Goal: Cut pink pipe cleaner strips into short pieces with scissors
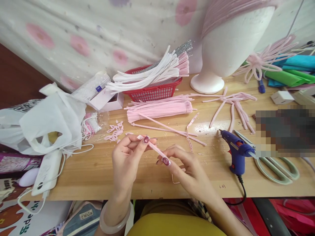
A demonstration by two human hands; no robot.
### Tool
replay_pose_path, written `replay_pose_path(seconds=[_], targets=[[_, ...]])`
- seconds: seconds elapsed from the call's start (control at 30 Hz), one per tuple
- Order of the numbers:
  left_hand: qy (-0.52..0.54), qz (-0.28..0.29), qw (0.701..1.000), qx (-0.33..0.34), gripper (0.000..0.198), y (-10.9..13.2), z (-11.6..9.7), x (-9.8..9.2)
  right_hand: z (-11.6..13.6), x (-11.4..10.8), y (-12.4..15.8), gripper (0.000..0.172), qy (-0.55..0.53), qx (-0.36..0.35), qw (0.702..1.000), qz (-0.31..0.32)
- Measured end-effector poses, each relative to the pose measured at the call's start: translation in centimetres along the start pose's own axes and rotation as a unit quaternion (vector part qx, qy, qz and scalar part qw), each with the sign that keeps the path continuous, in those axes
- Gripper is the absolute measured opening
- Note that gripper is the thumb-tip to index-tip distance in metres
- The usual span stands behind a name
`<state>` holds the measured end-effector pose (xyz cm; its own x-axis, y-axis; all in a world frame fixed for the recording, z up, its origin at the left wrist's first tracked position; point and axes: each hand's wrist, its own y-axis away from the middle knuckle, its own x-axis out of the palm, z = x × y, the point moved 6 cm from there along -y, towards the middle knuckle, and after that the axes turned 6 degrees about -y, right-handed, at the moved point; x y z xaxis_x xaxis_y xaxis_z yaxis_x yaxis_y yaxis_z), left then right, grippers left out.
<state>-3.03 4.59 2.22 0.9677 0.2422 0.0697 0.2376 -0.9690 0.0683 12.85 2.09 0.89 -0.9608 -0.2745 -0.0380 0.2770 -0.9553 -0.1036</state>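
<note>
A narrow pale-pink strip (pixel 157 149) runs slantwise between my hands above the table. My left hand (pixel 131 154) pinches its upper end between thumb and fingers. My right hand (pixel 187 167) pinches the lower end, thumb on top. Whether the strip is a pipe cleaner or a ribbon I cannot tell. Beneath my right hand a thin looped piece (pixel 175 179) shows in part. Just beyond the hands, loose pink pipe cleaners (pixel 169 126) lie in front of a thick pink bundle of them (pixel 159 111). Small pink petal-shaped pieces (pixel 115 131) are scattered left of my left hand.
A red basket (pixel 155 93) holds white, pink and silver pipe cleaners. A blue glue gun (pixel 237 150) and green-handled scissors (pixel 278 170) lie to the right. A white foam head (pixel 221 49) stands behind. At left are a plastic bag (pixel 51 118) and a power strip (pixel 48 172).
</note>
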Motion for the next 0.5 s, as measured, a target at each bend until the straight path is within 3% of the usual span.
replay_pose_path(seconds=[0.2, 0.5], targets=[[-0.023, 0.007, 0.999, -0.028, 0.025, -0.2, -0.5, -0.5, -0.3, 0.6, -0.1, 0.019, -0.035, 0.0, 0.999, 0.0], [-0.063, 0.044, 0.997, -0.032, 0.027, 0.5, -0.6, -0.3, -1.4, 1.2, 0.3, 0.025, -0.05, 0.067, 0.996, -0.013]])
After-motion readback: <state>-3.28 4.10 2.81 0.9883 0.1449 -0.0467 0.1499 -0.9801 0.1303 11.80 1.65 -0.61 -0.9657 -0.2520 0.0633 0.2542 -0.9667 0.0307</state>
